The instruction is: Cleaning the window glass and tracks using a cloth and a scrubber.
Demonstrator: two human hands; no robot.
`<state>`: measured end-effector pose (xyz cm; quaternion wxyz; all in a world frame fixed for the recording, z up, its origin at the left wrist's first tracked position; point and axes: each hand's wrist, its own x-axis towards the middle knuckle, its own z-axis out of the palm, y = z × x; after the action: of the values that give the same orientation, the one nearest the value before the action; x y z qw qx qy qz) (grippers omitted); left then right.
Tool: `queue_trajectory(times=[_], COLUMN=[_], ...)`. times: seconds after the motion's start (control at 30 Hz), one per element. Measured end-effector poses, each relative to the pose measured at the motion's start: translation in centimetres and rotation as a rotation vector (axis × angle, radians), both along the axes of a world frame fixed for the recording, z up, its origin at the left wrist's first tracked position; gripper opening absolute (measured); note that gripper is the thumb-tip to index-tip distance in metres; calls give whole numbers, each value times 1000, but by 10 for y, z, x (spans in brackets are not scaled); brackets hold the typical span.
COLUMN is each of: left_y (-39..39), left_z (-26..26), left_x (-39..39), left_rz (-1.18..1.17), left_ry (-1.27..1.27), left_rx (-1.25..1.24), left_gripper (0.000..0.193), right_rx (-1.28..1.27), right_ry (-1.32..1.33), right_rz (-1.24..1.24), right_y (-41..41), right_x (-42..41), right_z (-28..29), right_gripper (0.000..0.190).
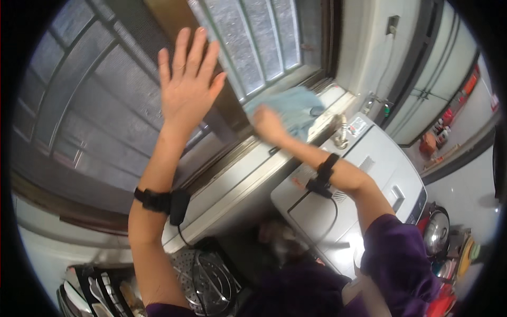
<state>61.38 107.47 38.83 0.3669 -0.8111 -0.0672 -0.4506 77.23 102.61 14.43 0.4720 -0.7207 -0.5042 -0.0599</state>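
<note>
My left hand (188, 79) is spread with its fingers apart, in front of the brown window frame (170, 20) and the screened window pane. Nothing is in it. Lower and to the right, my right hand (269, 125) is curled and slightly blurred at the near left edge of a light blue cloth (293, 105). The cloth lies bunched on the window sill (241, 162), below the barred window (253, 39). My right fingers overlap the cloth, but whether they grip it cannot be made out. Each forearm wears a black strap with a small device and a cable.
A white washing machine (317, 214) stands below the sill at the right, with a hose fitting (341, 132) behind it. A perforated metal steamer (206, 277) and a rack of utensils (95, 293) sit at lower left. A lidded pot (437, 230) is at far right.
</note>
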Motion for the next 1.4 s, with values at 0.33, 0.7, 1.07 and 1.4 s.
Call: queue_trajectory(times=[0.33,0.7,1.07,1.4], left_y=[-4,0,-3,1], left_z=[-3,-3,-2,-11], left_x=[13,35,14,26], left_rz=[54,-72,-37,7], left_ry=[15,-46,-2,-44], left_rx=[25,15,-8,47], left_gripper=[56,55,58,56], right_rx=[-40,-548,-353,-355], right_ry=[141,9,-120,-22], right_rz=[-649,-550,-651,-593], right_y=[-37,-74,-72,-54], right_x=[174,271,181,156], right_z=[33,43,49,45], right_gripper=[47,29,24,25])
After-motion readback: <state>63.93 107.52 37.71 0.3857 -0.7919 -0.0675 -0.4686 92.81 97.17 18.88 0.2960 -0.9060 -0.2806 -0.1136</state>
